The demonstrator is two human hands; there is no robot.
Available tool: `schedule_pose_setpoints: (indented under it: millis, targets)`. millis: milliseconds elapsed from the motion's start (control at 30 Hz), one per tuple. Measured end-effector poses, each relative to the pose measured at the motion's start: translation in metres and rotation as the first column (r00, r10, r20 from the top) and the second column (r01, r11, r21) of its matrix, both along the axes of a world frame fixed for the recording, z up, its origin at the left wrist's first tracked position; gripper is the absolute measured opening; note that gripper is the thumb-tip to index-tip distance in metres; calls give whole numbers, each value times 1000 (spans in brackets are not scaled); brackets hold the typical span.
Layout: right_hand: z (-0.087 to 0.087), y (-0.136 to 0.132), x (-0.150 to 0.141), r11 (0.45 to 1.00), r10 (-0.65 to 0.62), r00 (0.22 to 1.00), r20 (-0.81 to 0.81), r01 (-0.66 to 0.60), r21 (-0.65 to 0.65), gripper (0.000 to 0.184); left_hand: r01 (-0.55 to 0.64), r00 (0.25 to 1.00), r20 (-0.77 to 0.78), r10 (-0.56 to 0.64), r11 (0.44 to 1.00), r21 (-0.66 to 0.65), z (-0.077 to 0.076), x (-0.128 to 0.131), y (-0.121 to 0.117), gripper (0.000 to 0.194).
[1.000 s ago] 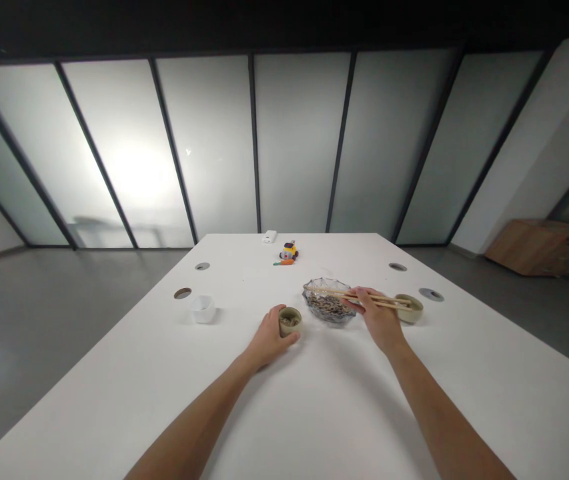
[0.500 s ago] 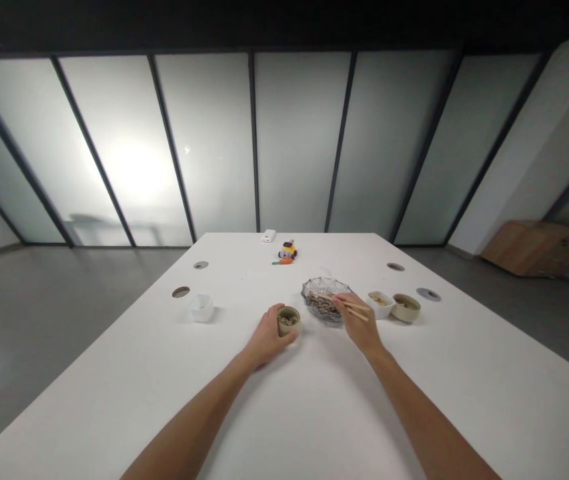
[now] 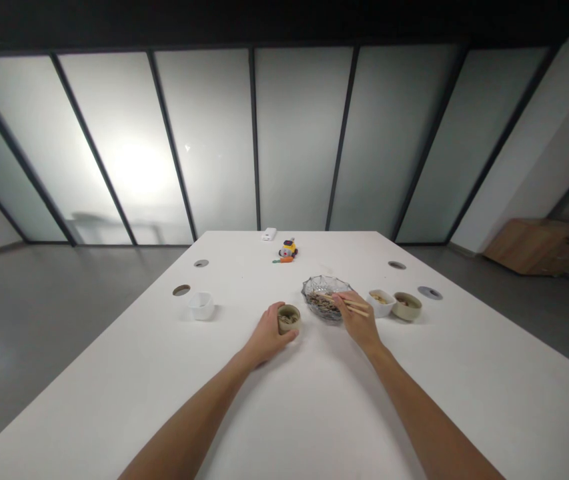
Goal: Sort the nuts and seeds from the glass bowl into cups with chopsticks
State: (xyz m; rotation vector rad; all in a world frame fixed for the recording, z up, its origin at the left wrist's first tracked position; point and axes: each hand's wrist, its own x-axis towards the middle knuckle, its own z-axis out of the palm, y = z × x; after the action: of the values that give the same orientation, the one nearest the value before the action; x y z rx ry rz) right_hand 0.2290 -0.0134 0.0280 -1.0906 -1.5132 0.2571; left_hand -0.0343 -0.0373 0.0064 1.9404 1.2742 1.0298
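My left hand (image 3: 267,335) is wrapped round a small olive cup (image 3: 289,319) with dark bits inside, standing on the white table (image 3: 314,400). My right hand (image 3: 359,321) grips a pair of wooden chopsticks (image 3: 347,303), whose tips dip into a clear glass bowl (image 3: 325,299) holding dark seeds. The bowl stands just right of the cup. To the right of my right hand sit a small white dish (image 3: 380,301) and a second olive bowl (image 3: 406,306).
A white square cup (image 3: 201,305) stands at the left. A small yellow toy (image 3: 289,249), an orange carrot-like piece (image 3: 282,260) and a white box (image 3: 268,234) lie near the far edge. Round cable holes (image 3: 181,290) dot the table. Frosted glass panels stand behind.
My right hand drew the chopsticks in from lying across the bowl to point down into it, uncovering the white dish. The left hand has stayed on the cup.
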Motion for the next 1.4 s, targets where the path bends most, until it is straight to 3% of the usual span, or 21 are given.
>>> schedule_pose_setpoints:
  millis: [133, 233, 367, 433, 567, 700, 800, 1067, 1400]
  targets:
    - [5, -3, 4, 998, -55, 998, 5, 55, 29, 50, 6, 1000, -7, -6, 1000, 0, 1, 0, 0, 67]
    - [14, -5, 10, 996, -85, 992, -94, 86, 2, 48, 6, 1000, -6, -6, 1000, -1, 2, 0, -1, 67]
    - [24, -8, 12, 991, 62, 905, -420, -107, -83, 43, 1, 1000, -11, -1, 1000, -6, 3, 1, -2, 68]
    - [27, -11, 10, 974, 129, 860, -493, -203, -100, 41, -2, 1000, -18, 2, 1000, 0, 3, 1, -2, 68]
    - [33, -19, 4, 950, 187, 907, -378, -265, -165, 43, -6, 1000, -22, 6, 1000, 7, 1, 0, -1, 67]
    - [39, -25, 6, 998, 34, 998, -59, -37, -59, 49, 6, 1000, -3, -6, 1000, -2, -2, -1, 1, 70]
    - [34, -24, 8, 999, -7, 998, 62, 4, 46, 48, 16, 1000, 13, -16, 1000, 4, -3, -1, 1, 69]
    - [1, -5, 6, 990, 131, 990, 60, -134, 41, 39, 14, 1000, -8, -14, 1000, -6, -1, 0, 0, 70]
    - [-3, -6, 6, 995, 101, 994, 50, -102, 15, 41, 9, 1000, -10, -9, 1000, 7, -2, 0, 1, 69]
